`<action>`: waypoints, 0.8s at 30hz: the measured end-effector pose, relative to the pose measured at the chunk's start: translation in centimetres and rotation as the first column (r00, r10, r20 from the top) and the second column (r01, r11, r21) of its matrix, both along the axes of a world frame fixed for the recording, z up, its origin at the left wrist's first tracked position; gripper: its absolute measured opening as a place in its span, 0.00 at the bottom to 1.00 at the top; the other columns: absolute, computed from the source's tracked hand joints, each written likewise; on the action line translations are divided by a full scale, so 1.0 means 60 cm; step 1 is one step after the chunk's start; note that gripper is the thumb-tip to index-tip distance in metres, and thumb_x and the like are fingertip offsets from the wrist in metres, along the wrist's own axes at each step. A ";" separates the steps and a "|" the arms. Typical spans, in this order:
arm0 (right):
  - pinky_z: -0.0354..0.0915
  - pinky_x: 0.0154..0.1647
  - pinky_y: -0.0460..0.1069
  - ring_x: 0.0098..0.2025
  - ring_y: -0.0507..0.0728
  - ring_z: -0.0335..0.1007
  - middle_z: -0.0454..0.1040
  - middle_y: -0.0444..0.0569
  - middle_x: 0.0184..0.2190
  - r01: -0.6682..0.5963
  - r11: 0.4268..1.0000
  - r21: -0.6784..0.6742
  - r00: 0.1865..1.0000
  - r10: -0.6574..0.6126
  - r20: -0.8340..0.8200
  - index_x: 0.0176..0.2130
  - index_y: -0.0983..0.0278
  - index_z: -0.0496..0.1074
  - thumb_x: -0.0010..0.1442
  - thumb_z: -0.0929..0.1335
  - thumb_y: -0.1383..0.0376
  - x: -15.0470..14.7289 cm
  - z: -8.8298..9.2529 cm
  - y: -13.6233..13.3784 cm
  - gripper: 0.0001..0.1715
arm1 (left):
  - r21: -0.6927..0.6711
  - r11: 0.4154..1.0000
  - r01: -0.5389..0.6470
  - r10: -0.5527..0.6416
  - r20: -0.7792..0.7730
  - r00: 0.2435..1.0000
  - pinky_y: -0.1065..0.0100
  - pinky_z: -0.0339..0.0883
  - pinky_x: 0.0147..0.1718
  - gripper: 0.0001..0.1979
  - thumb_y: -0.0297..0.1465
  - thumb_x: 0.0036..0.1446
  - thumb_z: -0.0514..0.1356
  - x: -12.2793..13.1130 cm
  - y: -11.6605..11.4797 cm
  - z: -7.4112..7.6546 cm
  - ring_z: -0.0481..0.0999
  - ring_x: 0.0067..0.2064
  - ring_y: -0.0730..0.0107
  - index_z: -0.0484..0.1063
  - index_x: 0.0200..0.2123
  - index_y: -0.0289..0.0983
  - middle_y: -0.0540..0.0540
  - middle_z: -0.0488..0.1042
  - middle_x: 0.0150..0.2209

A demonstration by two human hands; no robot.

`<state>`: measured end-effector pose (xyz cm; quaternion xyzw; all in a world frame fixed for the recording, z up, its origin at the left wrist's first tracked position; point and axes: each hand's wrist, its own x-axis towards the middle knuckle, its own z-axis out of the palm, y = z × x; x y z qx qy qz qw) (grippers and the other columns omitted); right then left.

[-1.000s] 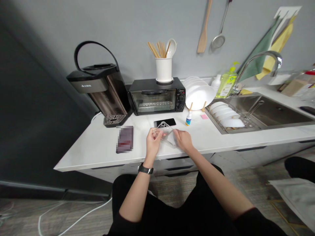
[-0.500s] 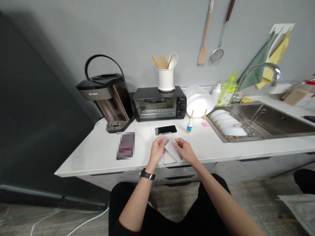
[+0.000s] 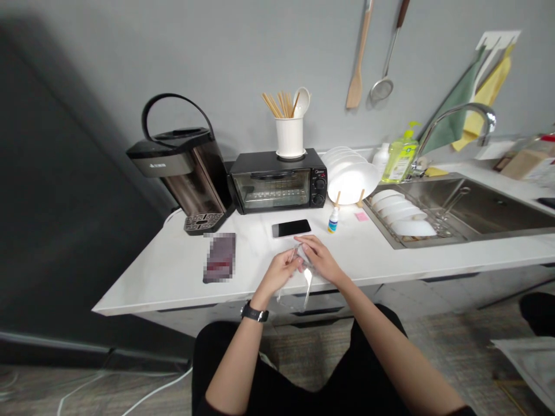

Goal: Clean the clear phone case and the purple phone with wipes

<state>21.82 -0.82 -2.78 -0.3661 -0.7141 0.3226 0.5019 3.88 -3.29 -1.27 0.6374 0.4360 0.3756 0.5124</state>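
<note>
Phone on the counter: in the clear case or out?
Out. The phone lies dark screen up on the counter, while the left hand and right hand hold the clear case.

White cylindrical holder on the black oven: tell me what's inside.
Slim tan sticks and a round white spoon protrude; the holder hides their lower ends and anything deeper.

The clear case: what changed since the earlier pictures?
The clear case has moved toward the person, its lower end now showing past the counter's front edge. The right hand has moved closer to the left hand; both remain on it. The phone and small bottle stayed put.
</note>
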 end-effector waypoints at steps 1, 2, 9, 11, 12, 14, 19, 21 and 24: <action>0.67 0.61 0.57 0.55 0.60 0.74 0.77 0.55 0.52 0.039 0.999 -0.001 0.999 -0.039 0.019 0.55 0.61 0.77 0.70 0.65 0.48 0.004 -0.003 0.001 0.26 | -0.010 1.000 0.013 -0.013 0.003 1.000 0.73 0.60 0.25 0.24 0.53 0.57 0.65 -0.003 0.000 0.002 0.71 0.28 0.73 0.73 0.34 0.35 0.48 0.77 0.29; 0.69 0.56 0.56 0.51 0.60 0.74 0.77 0.54 0.49 0.090 0.996 -0.001 0.995 -0.090 0.038 0.53 0.61 0.77 0.68 0.67 0.48 0.009 -0.005 0.001 0.25 | -0.021 0.999 0.025 -0.025 0.005 1.000 0.73 0.59 0.25 0.24 0.53 0.57 0.65 -0.005 0.001 0.003 0.72 0.29 0.72 0.73 0.35 0.35 0.48 0.77 0.29; 0.63 0.38 0.50 0.33 0.56 0.69 0.74 0.44 0.31 0.364 0.931 0.039 0.907 -0.363 0.212 0.35 0.61 0.74 0.62 0.72 0.50 0.023 -0.008 -0.015 0.17 | -0.126 0.992 -0.023 0.031 0.062 0.998 0.71 0.65 0.30 0.33 0.52 0.50 0.72 -0.009 0.008 0.000 0.80 0.32 0.66 0.72 0.51 0.36 0.49 0.78 0.27; 0.62 0.36 0.50 0.31 0.55 0.67 0.73 0.44 0.29 0.394 0.918 0.037 0.901 -0.394 0.180 0.32 0.61 0.74 0.64 0.71 0.50 0.023 -0.005 -0.019 0.18 | -0.135 0.990 -0.035 0.050 0.113 0.992 0.68 0.69 0.36 0.34 0.51 0.49 0.73 -0.009 0.006 0.002 0.82 0.35 0.65 0.71 0.52 0.37 0.48 0.80 0.29; 0.62 0.36 0.50 0.31 0.55 0.67 0.73 0.44 0.28 0.410 0.911 0.033 0.901 -0.410 0.141 0.31 0.61 0.74 0.66 0.70 0.50 0.023 -0.002 -0.020 0.19 | -0.134 0.991 -0.020 0.036 0.120 0.992 0.67 0.70 0.38 0.33 0.51 0.50 0.72 -0.009 0.004 0.004 0.83 0.37 0.64 0.72 0.52 0.37 0.47 0.81 0.31; 0.64 0.38 0.51 0.32 0.56 0.69 0.74 0.46 0.29 0.454 0.890 0.041 0.890 -0.455 0.021 0.29 0.61 0.75 0.69 0.67 0.50 0.022 0.004 -0.020 0.23 | -0.134 0.991 0.018 -0.006 0.092 0.996 0.68 0.69 0.37 0.33 0.51 0.51 0.71 -0.009 0.001 0.008 0.84 0.39 0.63 0.74 0.53 0.37 0.46 0.82 0.33; 0.67 0.57 0.56 0.51 0.60 0.73 0.75 0.55 0.49 0.331 0.933 0.139 0.943 -0.325 -0.067 0.46 0.60 0.82 0.75 0.60 0.50 0.022 0.015 -0.019 0.27 | -0.116 0.993 -0.013 0.015 0.015 1.000 0.71 0.64 0.29 0.35 0.53 0.51 0.70 0.001 -0.001 0.005 0.82 0.35 0.63 0.75 0.53 0.34 0.47 0.80 0.30; 0.67 0.59 0.57 0.51 0.59 0.73 0.74 0.55 0.51 0.250 0.960 0.125 0.968 -0.253 0.006 0.54 0.59 0.81 0.75 0.59 0.50 0.022 0.011 -0.021 0.27 | -0.108 0.993 -0.049 0.051 0.012 0.999 0.71 0.64 0.28 0.29 0.53 0.51 0.69 0.004 0.000 0.000 0.83 0.35 0.63 0.75 0.44 0.35 0.46 0.81 0.30; 0.72 0.47 0.54 0.43 0.58 0.74 0.77 0.53 0.45 0.221 0.975 -0.003 0.975 -0.221 0.003 0.57 0.60 0.79 0.72 0.63 0.50 0.027 -0.001 -0.020 0.26 | -0.116 0.988 -0.106 0.108 0.014 0.994 0.72 0.63 0.26 0.27 0.54 0.50 0.70 0.005 0.003 -0.007 0.83 0.32 0.64 0.66 0.33 0.37 0.45 0.82 0.31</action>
